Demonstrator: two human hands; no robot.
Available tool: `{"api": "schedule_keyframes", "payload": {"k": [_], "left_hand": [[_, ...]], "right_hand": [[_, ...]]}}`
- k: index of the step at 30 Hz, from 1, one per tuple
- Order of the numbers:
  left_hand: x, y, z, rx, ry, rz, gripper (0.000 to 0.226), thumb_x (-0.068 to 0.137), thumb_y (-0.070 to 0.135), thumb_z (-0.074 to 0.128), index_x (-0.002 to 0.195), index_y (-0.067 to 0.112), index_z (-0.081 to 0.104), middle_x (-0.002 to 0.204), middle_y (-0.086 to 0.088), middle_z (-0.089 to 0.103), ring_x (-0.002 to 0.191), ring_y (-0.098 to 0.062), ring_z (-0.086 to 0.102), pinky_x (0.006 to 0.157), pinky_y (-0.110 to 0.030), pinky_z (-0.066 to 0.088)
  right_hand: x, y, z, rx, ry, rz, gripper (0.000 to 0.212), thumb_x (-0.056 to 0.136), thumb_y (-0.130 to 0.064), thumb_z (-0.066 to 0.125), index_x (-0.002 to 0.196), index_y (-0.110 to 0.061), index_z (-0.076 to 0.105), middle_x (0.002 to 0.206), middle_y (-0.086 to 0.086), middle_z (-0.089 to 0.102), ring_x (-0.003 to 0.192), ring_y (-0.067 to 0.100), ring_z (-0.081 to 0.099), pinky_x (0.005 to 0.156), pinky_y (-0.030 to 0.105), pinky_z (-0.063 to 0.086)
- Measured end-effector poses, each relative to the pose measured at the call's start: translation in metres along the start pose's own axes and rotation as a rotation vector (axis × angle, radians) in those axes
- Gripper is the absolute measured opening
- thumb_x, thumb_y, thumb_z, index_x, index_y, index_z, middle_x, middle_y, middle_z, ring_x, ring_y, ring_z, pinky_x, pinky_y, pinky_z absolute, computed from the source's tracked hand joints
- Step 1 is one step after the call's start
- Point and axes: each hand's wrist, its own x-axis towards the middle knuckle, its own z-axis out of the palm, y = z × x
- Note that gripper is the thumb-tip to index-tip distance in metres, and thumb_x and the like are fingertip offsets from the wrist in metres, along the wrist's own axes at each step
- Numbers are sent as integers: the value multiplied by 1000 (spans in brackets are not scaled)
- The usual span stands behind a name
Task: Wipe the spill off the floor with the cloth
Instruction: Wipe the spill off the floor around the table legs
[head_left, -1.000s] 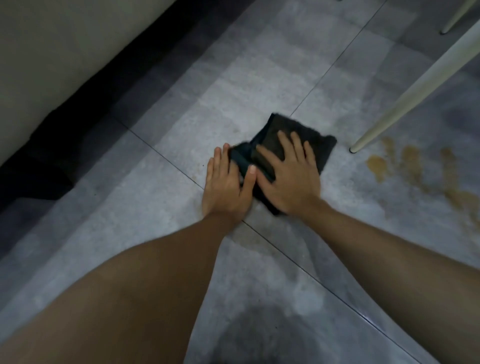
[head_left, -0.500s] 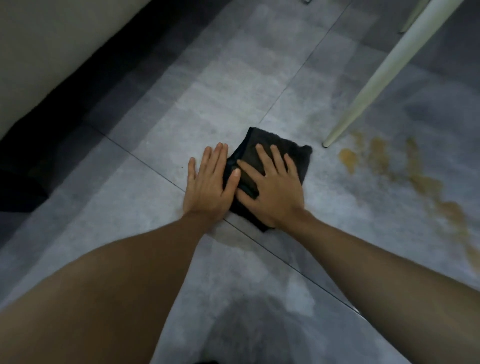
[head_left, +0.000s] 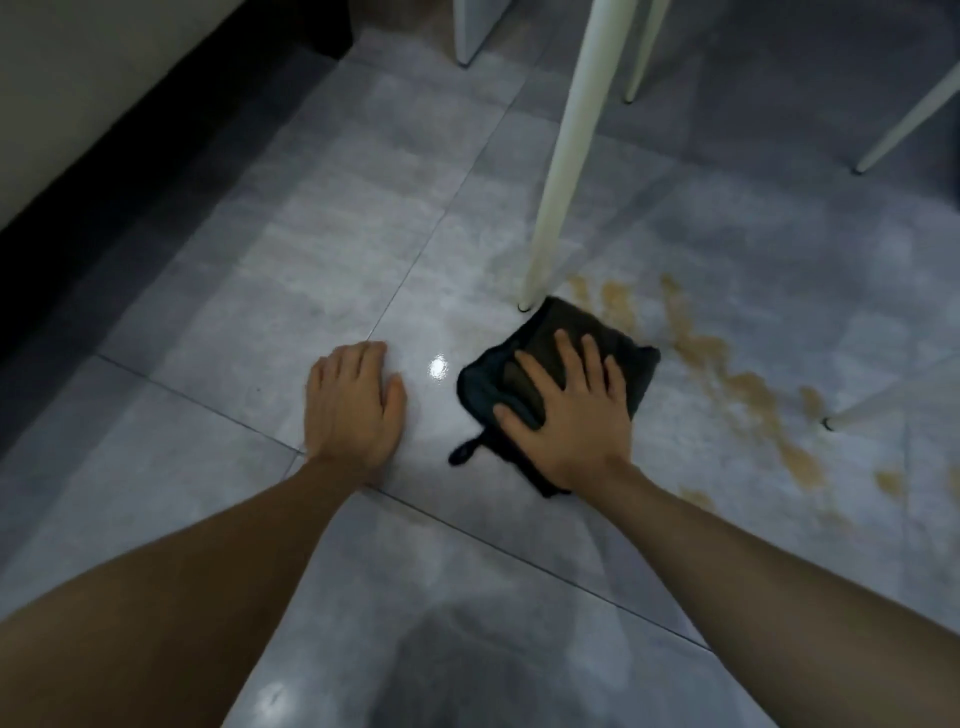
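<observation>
A dark, nearly black cloth (head_left: 566, 340) with a teal-tinged edge lies on a grey floor (head_left: 322, 249) of mottled tiles with thin dark grout lines. Tan-brown spill (head_left: 727, 369) streaks and blotches mark the tiles. The chair leg (head_left: 569, 156) is cream white.

Left hand (head_left: 355, 402) flat, fingers together; right hand (head_left: 567, 410) flat, fingers (head_left: 566, 358) spread; arms extended.

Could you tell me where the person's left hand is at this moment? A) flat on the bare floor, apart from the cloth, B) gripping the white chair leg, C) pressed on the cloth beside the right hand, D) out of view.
A: the left hand lies flat on the floor tile, apart from the dark cloth, which only the right hand presses.
</observation>
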Motion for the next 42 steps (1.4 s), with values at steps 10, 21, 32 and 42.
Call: {"api": "schedule_keyframes", "payload": {"k": [10, 21, 32, 42], "left_hand": [[14, 118, 34, -115, -231, 296, 65, 90, 36, 30, 150, 13, 40, 155, -8, 41, 147, -31, 29, 122, -46, 19], [43, 146, 63, -123, -5, 21, 52, 96, 30, 33, 141, 6, 43, 142, -11, 45, 136, -33, 41, 115, -49, 27], [48, 150, 65, -69, 33, 13, 58, 93, 34, 39, 139, 0, 46, 143, -15, 48, 143, -30, 35, 118, -48, 24], [48, 152, 65, -57, -44, -6, 60, 97, 36, 33, 148, 5, 32, 153, -10, 36, 151, -26, 20, 124, -46, 12]], "right_hand": [[-39, 58, -1, -28, 104, -7, 68, 93, -75, 38, 149, -37, 48, 164, 9, 34, 152, 35, 27, 124, 55, 18], [-1, 68, -2, -4, 113, 101, 66, 95, -73, 31, 152, -42, 41, 170, 3, 20, 157, 30, 9, 127, 51, 4], [129, 92, -27, 386, 419, 596, 61, 107, -48, 28, 143, -6, 52, 149, 18, 54, 148, 32, 35, 125, 54, 11], [101, 90, -14, 47, 168, 24, 58, 96, -68, 38, 142, -37, 53, 165, 7, 33, 154, 40, 16, 122, 65, 1]]}}
